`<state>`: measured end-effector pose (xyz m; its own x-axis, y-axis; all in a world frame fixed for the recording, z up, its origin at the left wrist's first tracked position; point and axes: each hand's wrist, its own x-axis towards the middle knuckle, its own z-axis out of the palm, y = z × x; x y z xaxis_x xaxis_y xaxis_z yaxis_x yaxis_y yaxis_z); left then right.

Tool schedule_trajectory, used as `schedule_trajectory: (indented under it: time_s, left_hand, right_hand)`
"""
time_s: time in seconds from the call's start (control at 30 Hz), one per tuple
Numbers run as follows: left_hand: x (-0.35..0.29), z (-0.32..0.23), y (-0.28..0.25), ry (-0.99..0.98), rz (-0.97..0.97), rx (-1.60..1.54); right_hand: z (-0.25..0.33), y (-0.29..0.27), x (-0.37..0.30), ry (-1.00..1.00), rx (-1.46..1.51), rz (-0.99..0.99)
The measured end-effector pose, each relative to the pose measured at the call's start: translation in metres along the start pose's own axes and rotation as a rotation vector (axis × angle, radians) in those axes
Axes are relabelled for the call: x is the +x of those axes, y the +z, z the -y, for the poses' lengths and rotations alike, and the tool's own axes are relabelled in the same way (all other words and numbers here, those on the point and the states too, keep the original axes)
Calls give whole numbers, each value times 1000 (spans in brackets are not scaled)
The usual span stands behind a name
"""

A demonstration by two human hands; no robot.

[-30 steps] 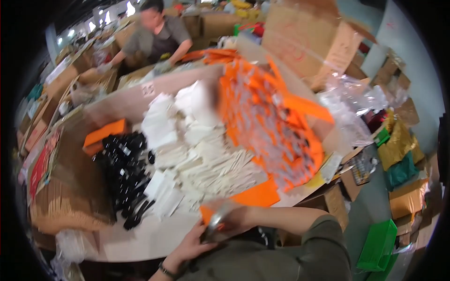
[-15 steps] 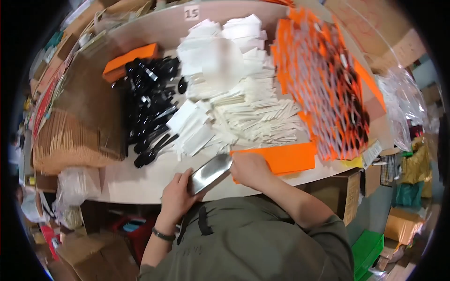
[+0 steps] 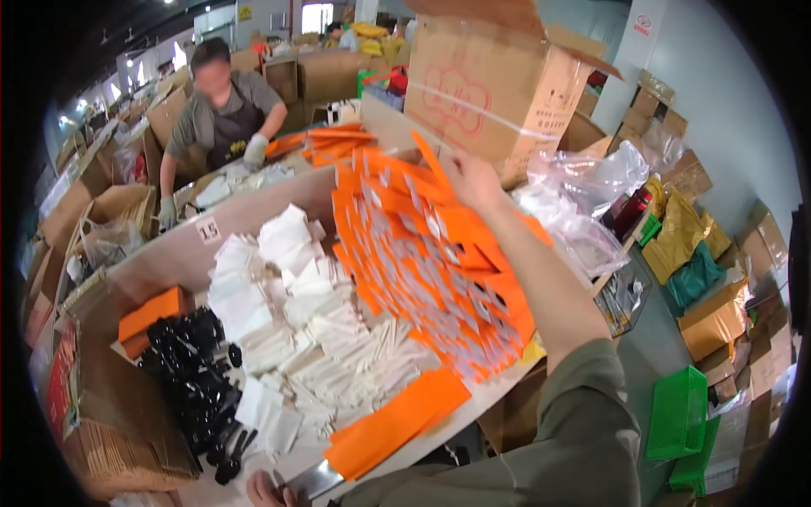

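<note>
My left hand (image 3: 267, 491), cut off by the lower edge, has its fingers closed at the end of a shiny flat metal piece (image 3: 316, 479). The other end of that piece meets a stack of flat orange paper sleeves (image 3: 397, 422) on the table's front edge. My right arm reaches to the far end of a big heap of orange sleeves with grey-looking edges (image 3: 422, 262). There my right hand (image 3: 473, 177) is closed at a raised orange sleeve (image 3: 432, 162); its fingertips are partly hidden.
White folded napkins (image 3: 241, 291), slim white packets (image 3: 355, 351) and black plastic spoons (image 3: 194, 363) lie left of the heap. An orange block (image 3: 152, 317) sits behind the spoons. Beyond the low wall a gloved co-worker (image 3: 224, 118) works. A large carton (image 3: 481, 84) stands behind my right hand.
My right hand has left the metal piece and gone far up and right to the orange heap. The view has swung up and right, bringing in the co-worker and carton.
</note>
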<state>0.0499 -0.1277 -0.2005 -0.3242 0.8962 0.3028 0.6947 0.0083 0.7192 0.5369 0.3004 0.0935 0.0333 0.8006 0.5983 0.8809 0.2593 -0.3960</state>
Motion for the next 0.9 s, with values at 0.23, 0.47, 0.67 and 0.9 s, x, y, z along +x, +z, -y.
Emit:
schedule_trajectory:
  time_s: [0.23, 0.47, 0.67, 0.9]
  left_hand:
    - [19, -36, -15, 35, 168, 334]
    - [21, -22, -15, 7, 209, 314]
    - [13, -45, -13, -138, 196, 243]
    - [29, -52, -15, 8, 207, 323]
  right_hand:
    - [-38, 62, -18, 504, -58, 229]
    - [-173, 113, 32, 321, -265, 234]
    - [-120, 101, 49, 269, 72, 432]
    - [-136, 40, 27, 205, 96, 728]
